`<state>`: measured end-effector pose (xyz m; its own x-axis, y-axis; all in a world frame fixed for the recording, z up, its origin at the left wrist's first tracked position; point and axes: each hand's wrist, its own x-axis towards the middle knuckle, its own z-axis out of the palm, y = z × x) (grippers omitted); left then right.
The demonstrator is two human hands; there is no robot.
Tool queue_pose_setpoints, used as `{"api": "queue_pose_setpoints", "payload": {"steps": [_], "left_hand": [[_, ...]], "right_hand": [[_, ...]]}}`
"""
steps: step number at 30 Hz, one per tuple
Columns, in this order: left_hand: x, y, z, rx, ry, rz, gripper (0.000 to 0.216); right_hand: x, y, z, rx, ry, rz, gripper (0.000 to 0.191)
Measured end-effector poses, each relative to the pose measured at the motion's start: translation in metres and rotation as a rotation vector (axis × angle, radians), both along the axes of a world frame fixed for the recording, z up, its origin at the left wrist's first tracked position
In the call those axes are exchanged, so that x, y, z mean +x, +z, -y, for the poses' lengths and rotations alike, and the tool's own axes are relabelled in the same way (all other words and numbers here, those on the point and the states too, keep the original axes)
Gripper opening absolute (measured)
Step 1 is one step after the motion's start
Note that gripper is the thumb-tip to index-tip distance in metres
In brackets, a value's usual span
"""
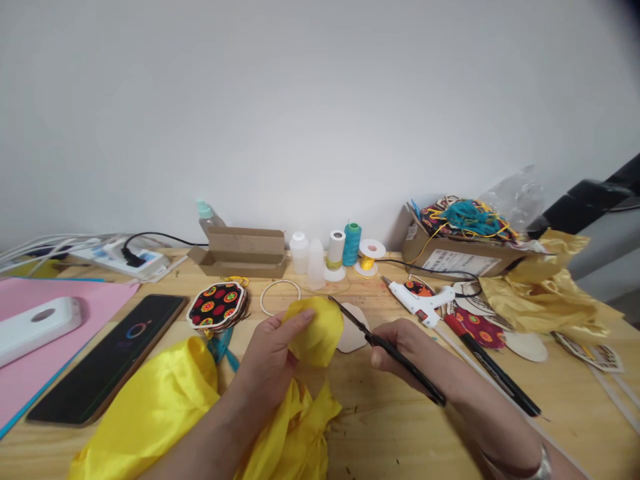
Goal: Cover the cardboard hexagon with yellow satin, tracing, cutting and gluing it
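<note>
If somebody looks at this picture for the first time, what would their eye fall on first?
Probably on the shiny yellow satin fabric at the lower left and centre, partly held in the left hand. Next come the black scissors in the right hand, near the middle. Farther back on the right, tangled teal thread tops a cardboard box.

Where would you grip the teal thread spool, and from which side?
Upper part of the teal thread spool, probably from above: it stands upright, top uncovered, with the white spool close at its left and the yellow thread spool close at its right.
</note>
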<state>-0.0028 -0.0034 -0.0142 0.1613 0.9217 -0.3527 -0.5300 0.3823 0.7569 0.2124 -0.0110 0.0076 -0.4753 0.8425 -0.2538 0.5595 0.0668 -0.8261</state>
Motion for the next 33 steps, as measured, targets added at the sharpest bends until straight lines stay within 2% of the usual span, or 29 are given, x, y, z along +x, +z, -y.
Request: {"api": "queue_pose_setpoints", "payload": {"steps": [8,33], "left_hand": [[-0.0012,-0.0004,-0.0013,-0.034,0.081,-0.017,0.017],[-0.0015,-0.0015,-0.0026,-0.018,0.071,-0.017,0.017]], "right_hand": [[-0.0001,0.0011,-0.0007,-0.019,-0.011,0.006,0.063],[-0.0039,0.0026,-0.0034,-0.053,-0.088,0.052,0.055]]}}
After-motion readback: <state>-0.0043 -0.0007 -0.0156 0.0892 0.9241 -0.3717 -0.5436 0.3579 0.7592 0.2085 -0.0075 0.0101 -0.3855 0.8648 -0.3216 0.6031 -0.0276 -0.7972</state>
